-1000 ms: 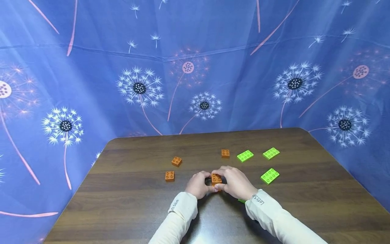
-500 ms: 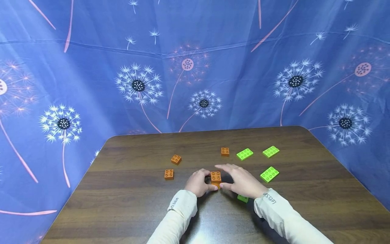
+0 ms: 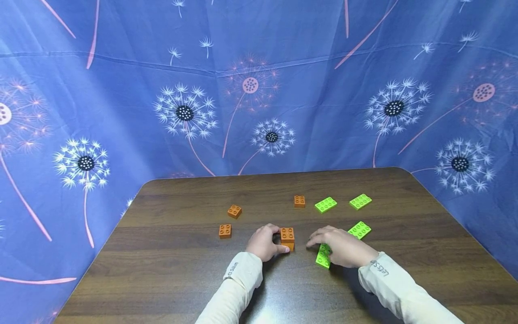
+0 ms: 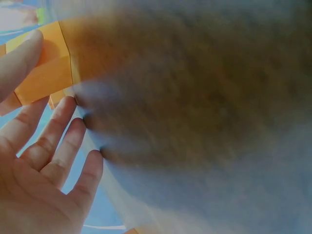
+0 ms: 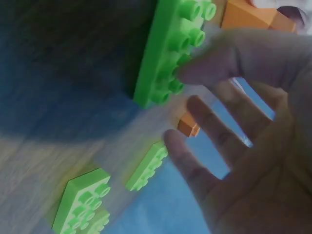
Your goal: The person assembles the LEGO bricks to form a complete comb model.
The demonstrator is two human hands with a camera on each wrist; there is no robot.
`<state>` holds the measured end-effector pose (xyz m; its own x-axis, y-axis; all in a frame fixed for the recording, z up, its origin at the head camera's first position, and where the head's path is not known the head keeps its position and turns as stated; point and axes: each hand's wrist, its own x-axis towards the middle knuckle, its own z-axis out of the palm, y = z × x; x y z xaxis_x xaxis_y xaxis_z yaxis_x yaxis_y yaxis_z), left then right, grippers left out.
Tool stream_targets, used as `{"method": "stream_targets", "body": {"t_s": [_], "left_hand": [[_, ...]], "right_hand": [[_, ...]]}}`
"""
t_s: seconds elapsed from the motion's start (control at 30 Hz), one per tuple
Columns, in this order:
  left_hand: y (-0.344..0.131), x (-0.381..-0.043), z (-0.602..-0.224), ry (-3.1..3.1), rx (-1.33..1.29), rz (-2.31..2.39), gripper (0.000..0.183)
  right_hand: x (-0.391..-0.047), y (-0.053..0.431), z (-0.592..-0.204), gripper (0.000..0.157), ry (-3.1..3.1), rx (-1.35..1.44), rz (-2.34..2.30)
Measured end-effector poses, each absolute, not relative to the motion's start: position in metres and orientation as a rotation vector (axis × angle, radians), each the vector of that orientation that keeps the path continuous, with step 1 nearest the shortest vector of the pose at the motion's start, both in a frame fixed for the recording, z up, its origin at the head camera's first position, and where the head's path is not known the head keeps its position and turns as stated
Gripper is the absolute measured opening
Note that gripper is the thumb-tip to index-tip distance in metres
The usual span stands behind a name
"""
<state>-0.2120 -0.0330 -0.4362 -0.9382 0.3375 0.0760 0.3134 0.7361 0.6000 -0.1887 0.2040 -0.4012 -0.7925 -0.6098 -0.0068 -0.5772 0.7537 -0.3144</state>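
Note:
Two orange toy building bricks (image 3: 287,236) stand stacked on the table, studs up. My left hand (image 3: 264,244) pinches the stack from its left side, with the thumb on the near face. The left wrist view shows that thumb lying across the orange brick (image 4: 56,73) while the lower fingertips touch the tabletop. To the right of the stack, my right hand (image 3: 343,247) is over a flat green brick (image 3: 323,260) and partly hides it. Seen from the right wrist, the thumb is at the studs of this green brick (image 5: 168,53); the other fingers are spread and hold nothing.
Loose orange bricks lie at the left (image 3: 225,231), further back (image 3: 234,211) and behind the stack (image 3: 299,201). Flat green bricks lie at the back (image 3: 326,204), back right (image 3: 360,201) and right (image 3: 360,229). A blue curtain (image 3: 315,99) hangs behind the wooden table (image 3: 162,252).
My right hand has let go of the orange stack and moved right, over the nearest green brick. My left hand has stayed on the stack.

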Motion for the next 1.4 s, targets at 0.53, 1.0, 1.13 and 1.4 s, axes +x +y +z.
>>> {"method": "stream_targets", "body": {"t_s": [0.53, 1.0, 1.13, 1.4], "left_hand": [[-0.033, -0.213, -0.438, 2.889, 0.553, 1.009, 0.043], [-0.032, -0.212, -0.438, 2.882, 0.531, 1.007, 0.041], [-0.032, -0.213, -0.437, 2.886, 0.538, 1.011, 0.038], [-0.034, -0.214, -0.438, 2.884, 0.565, 1.008, 0.039]], "right_hand": [[-0.188, 0.211, -0.411, 0.036, 2.925, -0.96, -0.424], [-0.192, 0.195, -0.398, 0.032, 3.061, -1.1, -0.641], [-0.194, 0.188, -0.395, 0.035, 3.085, -1.097, -0.693], [-0.198, 0.175, -0.392, 0.034, 3.09, -1.102, -0.681]]}}
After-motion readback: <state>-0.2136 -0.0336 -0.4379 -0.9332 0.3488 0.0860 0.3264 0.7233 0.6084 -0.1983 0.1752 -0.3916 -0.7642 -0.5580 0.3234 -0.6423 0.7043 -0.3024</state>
